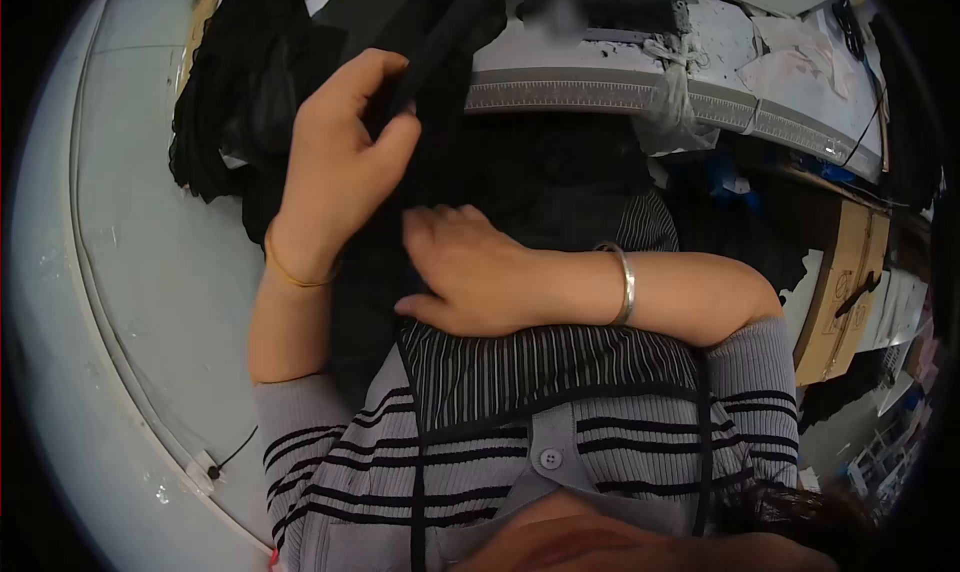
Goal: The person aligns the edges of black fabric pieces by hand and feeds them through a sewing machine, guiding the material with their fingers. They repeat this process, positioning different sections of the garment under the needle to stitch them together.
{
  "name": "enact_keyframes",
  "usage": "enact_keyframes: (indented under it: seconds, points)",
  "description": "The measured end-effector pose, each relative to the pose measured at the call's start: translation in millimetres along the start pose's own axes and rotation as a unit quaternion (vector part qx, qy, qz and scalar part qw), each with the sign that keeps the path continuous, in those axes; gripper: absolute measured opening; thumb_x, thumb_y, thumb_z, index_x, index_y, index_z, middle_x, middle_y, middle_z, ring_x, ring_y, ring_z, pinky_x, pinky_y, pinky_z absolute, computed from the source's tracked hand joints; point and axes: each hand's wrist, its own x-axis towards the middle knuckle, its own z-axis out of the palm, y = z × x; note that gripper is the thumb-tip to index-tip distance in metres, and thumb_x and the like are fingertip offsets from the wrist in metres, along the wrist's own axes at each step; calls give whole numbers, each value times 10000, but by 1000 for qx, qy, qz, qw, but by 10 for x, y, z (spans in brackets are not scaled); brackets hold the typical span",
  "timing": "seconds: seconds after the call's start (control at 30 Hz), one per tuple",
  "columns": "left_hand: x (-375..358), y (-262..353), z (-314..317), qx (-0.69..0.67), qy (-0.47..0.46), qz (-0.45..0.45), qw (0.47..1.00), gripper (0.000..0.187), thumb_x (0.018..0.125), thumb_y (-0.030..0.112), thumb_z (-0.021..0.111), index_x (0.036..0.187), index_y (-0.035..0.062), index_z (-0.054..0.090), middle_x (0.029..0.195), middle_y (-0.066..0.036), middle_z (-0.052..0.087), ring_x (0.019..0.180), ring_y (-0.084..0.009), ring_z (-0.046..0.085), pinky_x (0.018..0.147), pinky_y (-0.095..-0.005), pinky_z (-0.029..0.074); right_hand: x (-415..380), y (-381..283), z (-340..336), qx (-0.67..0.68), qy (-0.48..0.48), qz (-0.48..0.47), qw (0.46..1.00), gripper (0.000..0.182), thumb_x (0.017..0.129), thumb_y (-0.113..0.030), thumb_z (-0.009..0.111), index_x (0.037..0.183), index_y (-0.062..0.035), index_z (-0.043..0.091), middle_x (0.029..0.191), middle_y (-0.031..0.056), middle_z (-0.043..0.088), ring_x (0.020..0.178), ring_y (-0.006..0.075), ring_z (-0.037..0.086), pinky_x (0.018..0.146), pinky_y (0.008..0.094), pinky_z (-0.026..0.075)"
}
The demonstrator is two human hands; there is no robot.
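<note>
Ruler-edged table (590,94), black cloth (540,162) at both hands (345,157) (465,272), cardboard box (845,292) at right.

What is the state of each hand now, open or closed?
Left hand: closed on black cloth.
Right hand: over black cloth; grip cannot be told.

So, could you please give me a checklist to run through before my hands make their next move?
1. Left hand on the black cloth: ok, thumb and fingers close on it.
2. Right hand at the dark fabric near the body: ok.
3. Right hand's grip: cannot tell, the fingertips blend into the dark fabric.
4. Ruler strip unobstructed: not ok, pale cloth hangs across it.
5. Fabric edges easy to follow: not ok, dark layers merge between the hands.
</note>
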Motion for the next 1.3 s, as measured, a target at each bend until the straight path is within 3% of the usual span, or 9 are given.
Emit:
enact_keyframes:
  seconds: [0.1,0.27,0.37,0.63,0.9,1.0,1.1,1.23,1.3]
  points:
    - [-126,122,-420,23,-42,-65,997,331,827,60,692,1143,0,618,908,-120,652,778,-178,615,707,-294,489,204,-439,84,52,-57,-197,977,733,873,-383,763,1202,182,432,1147,355,564,1074,466,610,935,473,515]
    - [-391,-122,-646,84,-31,-8,996,383,863,22,696,1220,-1,559,953,-98,655,778,-130,609,712,-273,501,222,-71,105,289,-223,-121,923,800,955,-430,691,1434,115,353,1399,317,516,1270,346,587,1066,402,478]
    - [-616,-218,-383,-174,-59,-185,965,294,918,19,682,1190,-8,571,973,-60,652,852,-91,596,748,-239,499,-51,216,-5,415,-102,98,899,778,997,-453,634,1519,43,339,1456,236,496,1343,268,506,1120,347,417]
    - [-788,-465,77,-363,-40,-236,900,220,1064,166,556,1216,14,601,968,30,652,914,-28,570,816,-173,474,-60,512,-106,454,296,95,835,524,1041,-364,596,1397,4,488,1286,116,608,1137,139,582,990,297,477]
    - [-851,-510,-356,-577,-68,-135,803,246,1040,159,577,1237,25,514,1001,-109,671,412,-70,435,379,-198,369,169,460,-514,319,483,-19,815,531,967,-228,716,1342,68,484,1178,155,641,1046,177,642,903,315,556]
    - [-924,-207,-794,-703,-6,-60,709,308,1000,118,631,1251,48,468,1074,-195,657,418,-62,507,334,-184,399,410,518,-404,300,392,13,870,643,921,-313,755,1353,78,483,1237,261,630,1116,315,657,934,376,558]
    - [-802,3,-1270,-811,-22,42,583,374,933,-11,672,1245,82,488,1167,-234,639,474,-78,614,426,-183,544,581,216,-152,227,247,9,942,636,955,-331,724,1409,29,461,1277,199,626,1200,283,613,995,374,522]
    - [-798,-170,-1720,-769,60,167,614,413,859,-58,718,1211,39,526,1228,-189,632,641,-66,688,551,-158,583,503,-5,182,209,-6,-123,970,566,984,-417,663,1329,18,556,1187,208,665,1101,323,664,925,371,549]
    - [-892,-347,-1781,-726,261,125,623,426,851,-33,725,1227,23,534,1197,-183,656,729,-73,710,556,-161,583,313,85,156,192,-88,-137,968,458,1010,-390,622,1210,22,641,1125,192,683,1018,320,684,881,373,557]
